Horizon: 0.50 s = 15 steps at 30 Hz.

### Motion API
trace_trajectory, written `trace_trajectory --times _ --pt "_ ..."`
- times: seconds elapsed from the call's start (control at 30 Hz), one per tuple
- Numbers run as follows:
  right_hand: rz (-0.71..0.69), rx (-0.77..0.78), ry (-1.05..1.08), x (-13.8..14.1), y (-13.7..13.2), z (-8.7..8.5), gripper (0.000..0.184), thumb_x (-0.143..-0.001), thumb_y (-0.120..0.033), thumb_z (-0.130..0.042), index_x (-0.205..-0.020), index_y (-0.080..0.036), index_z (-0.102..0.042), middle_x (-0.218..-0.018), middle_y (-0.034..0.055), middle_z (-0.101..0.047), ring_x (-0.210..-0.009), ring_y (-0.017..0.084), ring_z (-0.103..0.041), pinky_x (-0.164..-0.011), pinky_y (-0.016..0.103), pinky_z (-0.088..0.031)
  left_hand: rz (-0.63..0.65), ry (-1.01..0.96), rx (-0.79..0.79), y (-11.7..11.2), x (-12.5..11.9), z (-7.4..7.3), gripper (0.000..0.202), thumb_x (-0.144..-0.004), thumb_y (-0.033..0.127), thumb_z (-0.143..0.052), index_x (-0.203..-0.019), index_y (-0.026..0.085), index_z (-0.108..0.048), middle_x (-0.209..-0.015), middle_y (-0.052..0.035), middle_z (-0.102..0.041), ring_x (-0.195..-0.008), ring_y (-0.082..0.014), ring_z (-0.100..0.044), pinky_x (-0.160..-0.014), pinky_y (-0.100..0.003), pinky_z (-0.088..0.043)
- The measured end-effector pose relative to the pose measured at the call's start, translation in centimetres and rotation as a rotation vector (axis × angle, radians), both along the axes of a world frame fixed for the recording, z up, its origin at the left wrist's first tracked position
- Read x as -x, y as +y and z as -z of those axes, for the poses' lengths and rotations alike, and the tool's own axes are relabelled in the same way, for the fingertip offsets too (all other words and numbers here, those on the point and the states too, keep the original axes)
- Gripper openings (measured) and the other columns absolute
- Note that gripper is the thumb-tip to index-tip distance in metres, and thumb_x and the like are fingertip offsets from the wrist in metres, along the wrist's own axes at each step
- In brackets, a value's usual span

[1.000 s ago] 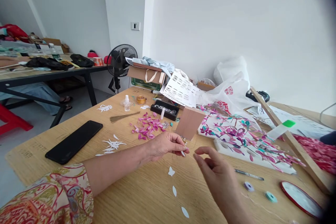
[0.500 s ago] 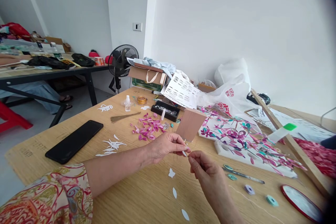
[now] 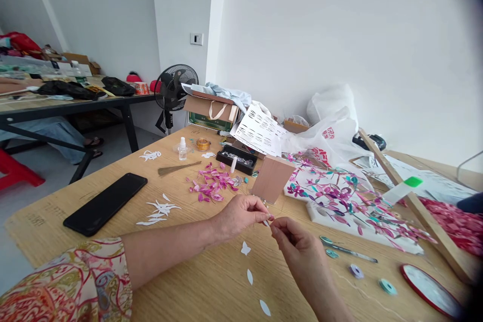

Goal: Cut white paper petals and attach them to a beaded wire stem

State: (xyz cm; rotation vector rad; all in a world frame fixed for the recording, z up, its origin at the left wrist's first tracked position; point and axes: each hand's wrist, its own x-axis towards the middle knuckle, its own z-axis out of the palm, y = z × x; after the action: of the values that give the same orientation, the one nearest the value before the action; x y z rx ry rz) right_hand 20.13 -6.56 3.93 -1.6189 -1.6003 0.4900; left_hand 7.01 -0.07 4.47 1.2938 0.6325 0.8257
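Observation:
My left hand (image 3: 241, 214) and my right hand (image 3: 298, 249) meet fingertip to fingertip above the wooden table (image 3: 211, 292). Both are closed in a pinch on a small white paper petal (image 3: 266, 222) held between them. Just below lie three more white petal cut-outs (image 3: 246, 248) in a row on the table. A pile of pink petals (image 3: 212, 185) sits behind my left hand, and a small brown cardboard piece (image 3: 271, 179) stands just beyond my fingers.
A black phone (image 3: 105, 203) and white paper cut-outs (image 3: 160, 208) lie left. A floral artwork board (image 3: 347, 201), scissors (image 3: 347, 249), paper coils (image 3: 356, 270) and a red-rimmed lid (image 3: 430, 289) are right. A glue bottle (image 3: 182, 148), black tray (image 3: 237, 158), fan (image 3: 172, 91) and bags stand behind.
My right hand moved left from an open pose and closed its fingertips onto the white petal held by my left hand. The scissors came into view once the hand shifted.

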Motion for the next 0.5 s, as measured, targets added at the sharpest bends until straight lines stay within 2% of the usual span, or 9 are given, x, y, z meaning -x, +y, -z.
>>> trace_trajectory --times 0.1,0.23,0.3,0.4,0.5 --pt "-0.016 -0.138 -0.262 0.2 -0.5 -0.5 0.021 -0.078 -0.030 -0.041 -0.066 -0.020 -0.054 -0.057 -0.0005 -0.053 -0.048 0.012 -0.048 -0.044 0.021 -0.032 0.017 0.015 -0.018 0.2 0.0 0.3 0.014 -0.062 0.024 -0.063 -0.065 0.010 -0.059 -0.068 -0.0023 -0.060 -0.065 -0.0110 -0.054 -0.066 -0.025 -0.041" --pt "-0.076 -0.225 -0.451 0.6 -0.8 -0.6 0.025 -0.082 -0.024 -0.035 -0.069 -0.019 -0.056 -0.059 -0.0004 -0.052 -0.048 0.011 -0.050 -0.045 0.019 -0.033 0.029 0.104 -0.127 0.4 0.1 0.8 0.009 -0.066 0.020 -0.059 -0.065 0.011 -0.060 -0.064 0.0001 -0.057 -0.063 -0.0099 -0.052 -0.063 -0.022 -0.040" --pt "-0.087 -0.243 -0.510 0.7 -0.8 -0.4 0.027 -0.083 -0.022 -0.033 -0.069 -0.018 -0.055 -0.058 -0.0001 -0.051 -0.048 0.011 -0.050 -0.045 0.019 -0.033 0.025 0.186 -0.291 0.5 0.2 1.0 0.008 -0.070 0.018 -0.056 -0.066 0.012 -0.061 -0.063 0.0011 -0.056 -0.063 -0.0095 -0.051 -0.060 -0.020 -0.039" --pt "-0.105 -0.268 -0.590 0.7 -0.7 -0.1 0.030 -0.084 -0.022 -0.031 -0.067 -0.018 -0.054 -0.058 0.0006 -0.051 -0.049 0.011 -0.050 -0.045 0.020 -0.033 -0.008 0.356 -0.625 0.6 0.5 1.2 0.012 -0.074 0.017 -0.052 -0.070 0.014 -0.063 -0.066 0.0001 -0.058 -0.066 -0.0103 -0.052 -0.062 -0.019 -0.038" --pt "-0.149 -0.280 -0.672 0.2 -0.7 -0.5 0.032 -0.086 -0.023 -0.029 -0.068 -0.018 -0.055 -0.061 0.0019 -0.052 -0.052 0.012 -0.049 -0.046 0.020 -0.034 0.038 0.491 -0.897 0.8 0.8 1.0 0.014 -0.077 0.017 -0.049 -0.075 0.015 -0.063 -0.072 -0.0025 -0.060 -0.071 -0.0124 -0.053 -0.065 -0.021 -0.038"
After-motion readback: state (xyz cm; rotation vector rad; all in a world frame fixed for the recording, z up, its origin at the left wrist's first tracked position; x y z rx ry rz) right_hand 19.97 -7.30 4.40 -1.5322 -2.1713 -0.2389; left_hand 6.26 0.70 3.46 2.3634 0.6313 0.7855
